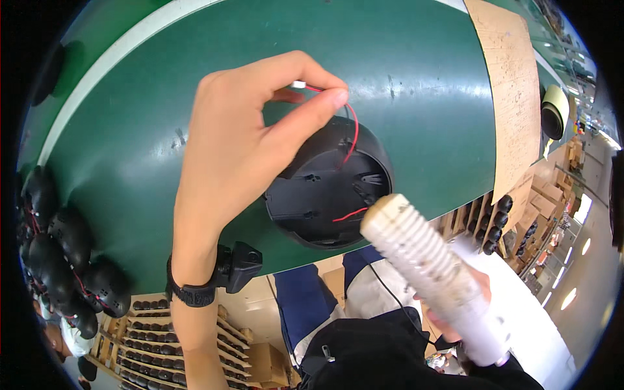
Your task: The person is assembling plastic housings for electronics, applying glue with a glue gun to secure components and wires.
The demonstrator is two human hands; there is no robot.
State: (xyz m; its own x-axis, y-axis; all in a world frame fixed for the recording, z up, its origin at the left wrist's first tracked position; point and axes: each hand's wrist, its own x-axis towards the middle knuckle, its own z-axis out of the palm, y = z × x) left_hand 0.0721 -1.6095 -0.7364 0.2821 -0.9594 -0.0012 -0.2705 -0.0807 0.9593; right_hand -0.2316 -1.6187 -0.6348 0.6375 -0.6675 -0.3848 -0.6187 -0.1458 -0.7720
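We have a dark green tabletop [426, 140] across most of the frame, with a wooden rack [107, 354] holding rows of dark pieces beyond its edge at lower left. A long brown cardboard sheet [510, 104] lies at upper right, and a pile of black rounded plastic shells [70, 237], with red wires among them, sits at the left edge.

Near the centre of the frame rests a round black plastic housing [305, 205], its hollow inside facing us. Our left hand [237, 140] is above its upper left part. At lower right, our right hand [482, 283] grasps a whitish ribbed cylinder [426, 253]; its blunt tip overlaps the housing's rim in view, and we cannot tell whether they touch.

Our left fingers pinch a thin red and black wire pair [355, 130] that curves down into the housing. Inside, a short red wire [350, 215] runs toward the cylinder's tip, which hides one end. The small white connector [298, 84] projects from our pinch, joined to nothing but its wires.

We judge the work partway: wires are in the housing, but it is uncovered, the connector is unplugged, and whether the short wire is fixed we cannot tell.
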